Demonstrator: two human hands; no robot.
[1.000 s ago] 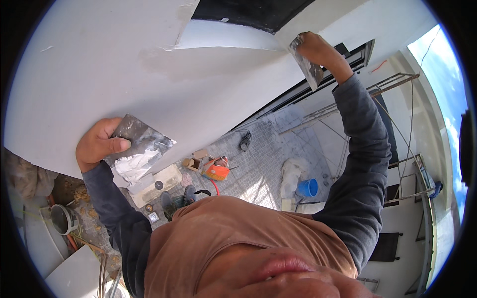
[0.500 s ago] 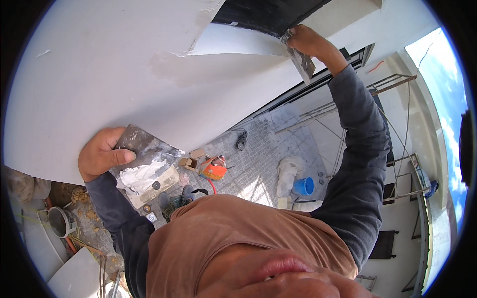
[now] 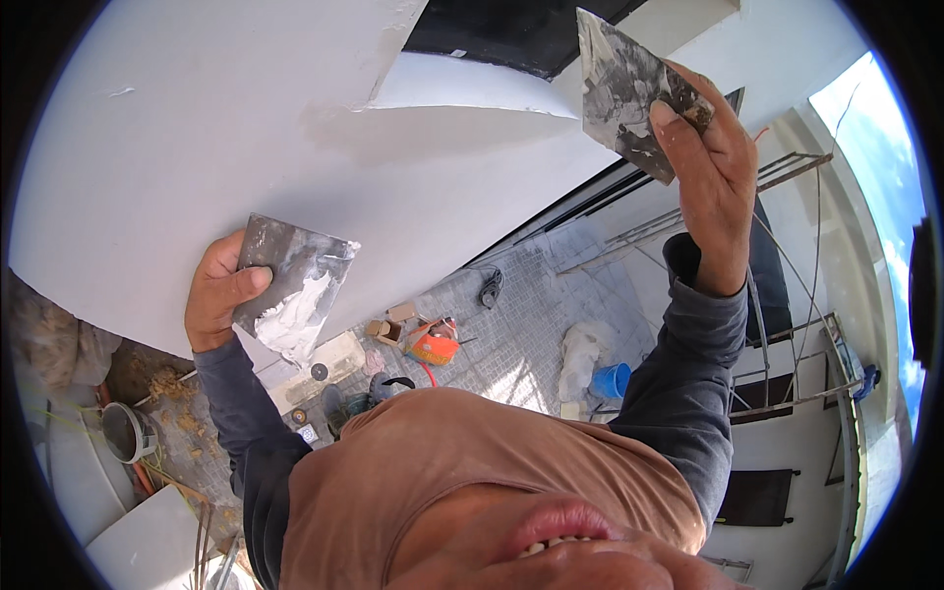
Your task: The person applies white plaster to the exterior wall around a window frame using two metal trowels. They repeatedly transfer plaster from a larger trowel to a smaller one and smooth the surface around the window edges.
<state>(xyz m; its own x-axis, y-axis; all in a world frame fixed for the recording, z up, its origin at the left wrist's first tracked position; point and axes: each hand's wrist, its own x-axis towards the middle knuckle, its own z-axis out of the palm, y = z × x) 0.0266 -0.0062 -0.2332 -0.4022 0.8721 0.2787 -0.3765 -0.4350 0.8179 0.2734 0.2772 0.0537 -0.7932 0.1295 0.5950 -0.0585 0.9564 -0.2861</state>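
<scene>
My left hand (image 3: 218, 295) grips a flat metal putty knife (image 3: 285, 244), thumb on its face, in front of the white wall. A thick smear of white putty (image 3: 297, 313) lies on that blade. Raised at the upper right, my right hand (image 3: 716, 182) is closed on a second flat putty knife (image 3: 629, 88). White streaks coat this blade, which stands tilted beside the end of a white ledge (image 3: 472, 85) below a dark opening (image 3: 521, 37). A damp-looking, darker patch (image 3: 393, 133) shows on the wall under the ledge. Both handles are hidden by my fingers.
Below lies a paved floor (image 3: 521, 324) with an orange bag (image 3: 433, 342), cardboard boxes (image 3: 383, 330), a dark coiled item (image 3: 491, 289) and a blue bucket (image 3: 611, 381). Metal scaffolding (image 3: 793, 167) stands at right. A grey bucket (image 3: 128, 433) sits at lower left.
My right hand has drawn back from the ledge and turned, so its blade now faces me. My left hand has shifted slightly right, its putty-loaded blade tilting more upright.
</scene>
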